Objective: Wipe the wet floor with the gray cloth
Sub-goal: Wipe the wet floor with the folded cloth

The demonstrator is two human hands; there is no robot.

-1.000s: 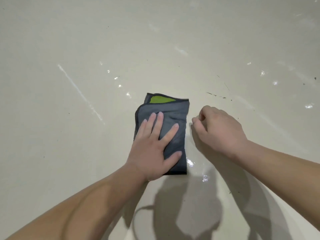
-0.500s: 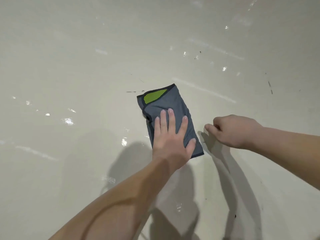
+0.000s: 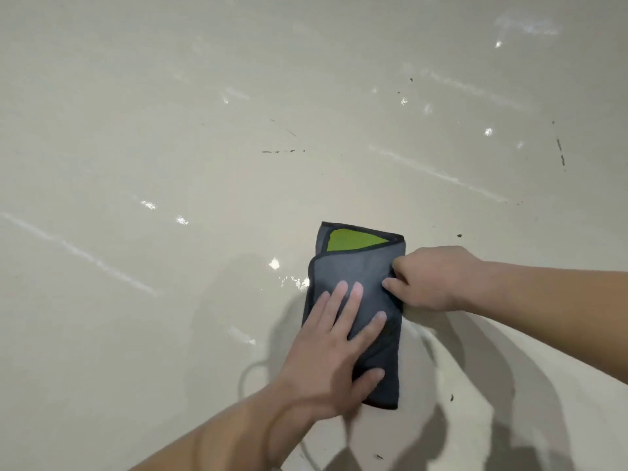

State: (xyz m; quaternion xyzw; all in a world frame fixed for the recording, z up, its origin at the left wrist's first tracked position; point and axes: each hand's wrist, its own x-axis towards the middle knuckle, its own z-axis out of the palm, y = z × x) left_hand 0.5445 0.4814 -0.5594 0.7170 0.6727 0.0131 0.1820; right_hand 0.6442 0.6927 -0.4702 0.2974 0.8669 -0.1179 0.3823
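Gray cloth point(image 3: 368, 277), folded into a long rectangle, lies flat on the pale, glossy floor point(image 3: 170, 147) at the lower centre-right of the frame. A triangular patch of lime green shows at its upper end, framed by a dark stitched edge.

The left hand point(image 3: 334, 348) reaches in from the bottom of the frame, forearm angled up and to the right. Its palm lies flat on the lower left part of the cloth, fingers spread wide and pointing toward the top of the frame, thumb stretched out to the right across the fabric. It presses down rather than grips.

The right hand point(image 3: 431, 278) enters from the right edge, forearm nearly level across the frame. Its fingers are curled in and its thumb points left, closed on the right edge of the cloth at about the cloth's middle.

Small bright glints of water sit on the floor just left of the cloth and are scattered toward the upper right. Dark scuff marks dot the floor above. Shadows of both arms fall across the lower part of the frame.
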